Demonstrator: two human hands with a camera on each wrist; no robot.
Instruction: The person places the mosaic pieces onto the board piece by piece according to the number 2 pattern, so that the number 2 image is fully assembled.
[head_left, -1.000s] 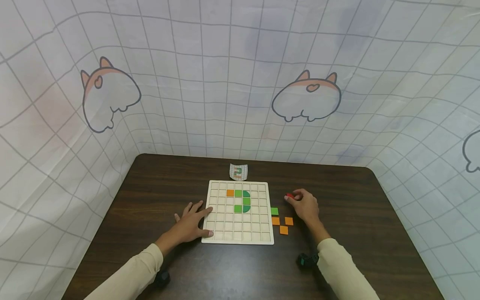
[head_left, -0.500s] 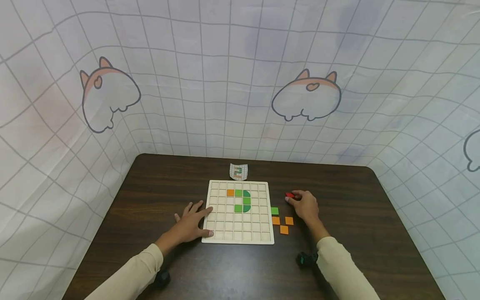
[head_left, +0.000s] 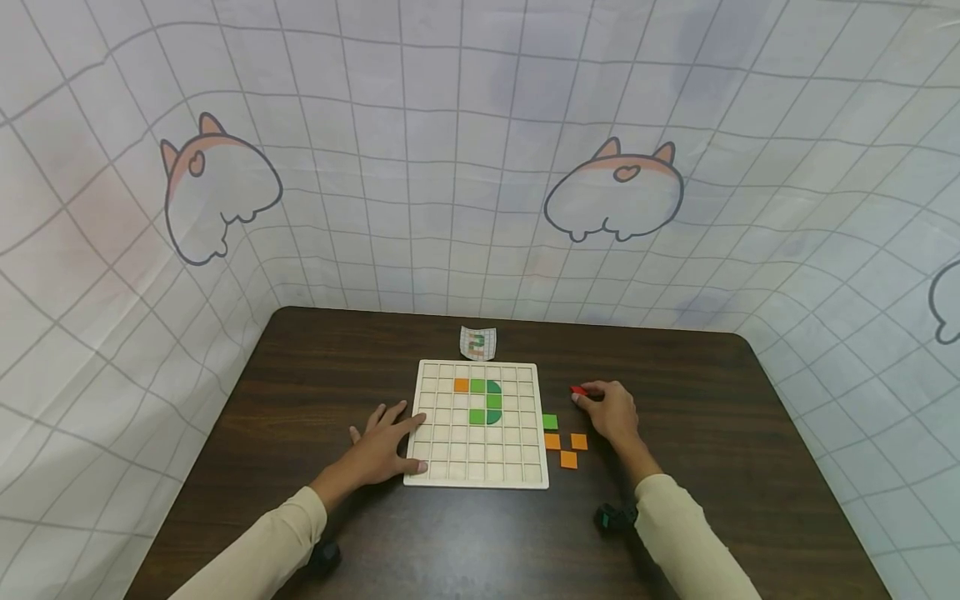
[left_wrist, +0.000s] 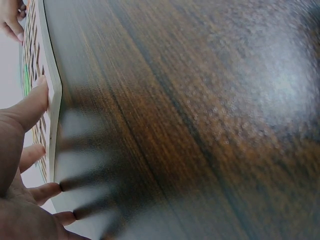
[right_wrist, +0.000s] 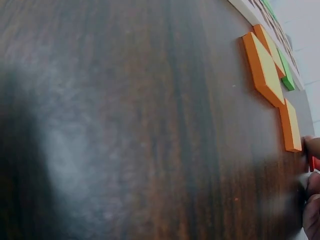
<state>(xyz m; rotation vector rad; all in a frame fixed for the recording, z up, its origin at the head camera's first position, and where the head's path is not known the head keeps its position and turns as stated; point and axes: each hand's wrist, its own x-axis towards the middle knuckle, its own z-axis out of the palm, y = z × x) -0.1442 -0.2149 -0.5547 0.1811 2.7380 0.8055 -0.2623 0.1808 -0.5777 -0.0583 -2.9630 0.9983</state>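
A cream grid board (head_left: 517,458) lies on the table with orange, light green and dark green pieces set in its upper cells. The left hand (head_left: 378,450) rests at the board's left edge, fingers spread. Its thumb and index finger touch the board, while other fingertips rest on the table in the left wrist view. To the right of the board, the right hand (head_left: 615,415) pinches a red tile (head_left: 577,390) between thumb and fingertips, low over the table. Only a sliver of that red tile (right_wrist: 313,164) shows in the right wrist view.
Loose orange tiles (head_left: 568,459) and a green tile (head_left: 550,422) lie between the board and the right hand. A small printed card (head_left: 477,343) stands or lies behind the board. Gridded white cloth (head_left: 450,208) hangs along the dark table's (head_left: 480,542) far side and flanks.
The right hand has shifted very slightly, with the red tile still at its fingertips. The left hand and the board stay essentially where they were.
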